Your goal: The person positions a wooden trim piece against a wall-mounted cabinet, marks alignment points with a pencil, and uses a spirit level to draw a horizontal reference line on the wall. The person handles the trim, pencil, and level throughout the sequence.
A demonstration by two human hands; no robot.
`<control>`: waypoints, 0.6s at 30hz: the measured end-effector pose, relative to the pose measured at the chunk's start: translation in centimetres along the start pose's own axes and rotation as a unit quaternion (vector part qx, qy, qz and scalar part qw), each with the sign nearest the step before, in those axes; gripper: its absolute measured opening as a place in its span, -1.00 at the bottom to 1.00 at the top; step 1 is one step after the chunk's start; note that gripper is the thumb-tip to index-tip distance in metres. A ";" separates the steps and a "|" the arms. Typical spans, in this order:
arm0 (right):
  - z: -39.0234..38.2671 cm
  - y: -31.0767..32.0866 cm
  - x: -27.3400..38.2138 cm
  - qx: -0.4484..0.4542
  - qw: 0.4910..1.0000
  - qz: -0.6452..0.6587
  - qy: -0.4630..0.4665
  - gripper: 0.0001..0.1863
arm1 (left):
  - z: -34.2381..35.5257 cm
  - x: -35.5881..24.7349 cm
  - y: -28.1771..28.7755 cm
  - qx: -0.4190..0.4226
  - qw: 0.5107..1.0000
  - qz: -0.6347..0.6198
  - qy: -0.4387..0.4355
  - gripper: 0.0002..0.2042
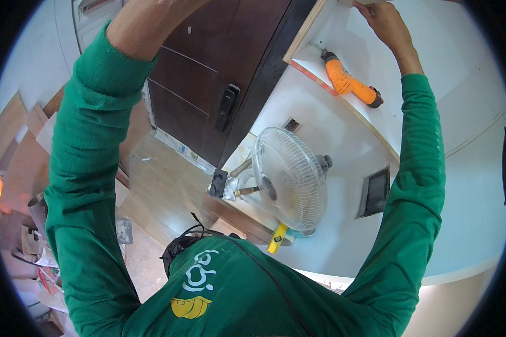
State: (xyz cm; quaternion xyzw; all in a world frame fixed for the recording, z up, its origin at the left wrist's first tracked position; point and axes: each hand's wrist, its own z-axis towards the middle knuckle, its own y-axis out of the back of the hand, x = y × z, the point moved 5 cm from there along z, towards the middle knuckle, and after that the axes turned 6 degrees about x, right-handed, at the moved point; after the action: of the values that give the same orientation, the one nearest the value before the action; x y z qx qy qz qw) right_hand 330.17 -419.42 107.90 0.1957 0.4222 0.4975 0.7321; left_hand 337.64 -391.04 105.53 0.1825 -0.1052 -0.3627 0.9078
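Right now, your right hand (387,23) is up between one and two o'clock, its grip closed to a pinch, thumb and fingers on the edge of a pale piece (347,3) that the upper rim cuts off. Your left forearm (146,28) leaves the view toward eleven o'clock; I cannot tell how that hand's grip stands. At your right hand's seven o'clock, an orange power tool (351,85) lies on a white shelf (385,121). Just off centre, toward three o'clock, stands a fan (298,174), with a yellow level (278,238) between five and six.
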 end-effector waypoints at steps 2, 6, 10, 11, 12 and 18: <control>0.7 0.3 0.6 0.010 1.000 0.000 -0.011 -0.67 | -0.4 -0.1 0.7 -0.007 1.000 0.009 0.010 -0.71; -1.7 -1.5 -1.0 0.009 1.000 -0.016 -0.009 -0.65 | -1.3 3.3 -1.7 -0.016 0.997 -0.064 -0.033 -0.66; -1.4 -1.3 -1.0 -0.026 0.999 -0.015 -0.020 -0.67 | -1.8 2.9 -1.0 -0.017 0.997 0.011 -0.072 -0.61; -0.9 -1.3 -0.7 0.000 0.999 -0.003 -0.046 -0.68 | -2.2 2.9 -0.7 -0.016 0.997 0.035 -0.066 -0.60; -1.1 -1.4 -0.8 0.030 0.996 0.006 -0.079 -0.68 | -2.4 2.7 -0.9 -0.015 0.998 0.039 -0.051 -0.60; -1.4 -2.4 -2.8 0.030 0.997 0.002 -0.070 -0.74 | -3.4 3.0 -1.1 -0.024 0.999 0.035 -0.010 -0.63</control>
State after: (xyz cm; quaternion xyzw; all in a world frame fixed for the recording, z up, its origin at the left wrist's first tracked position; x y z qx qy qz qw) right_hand 329.96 -423.14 106.59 0.2528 0.3849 0.4710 0.7524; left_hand 340.23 -393.01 102.18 0.1529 -0.1121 -0.3346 0.9231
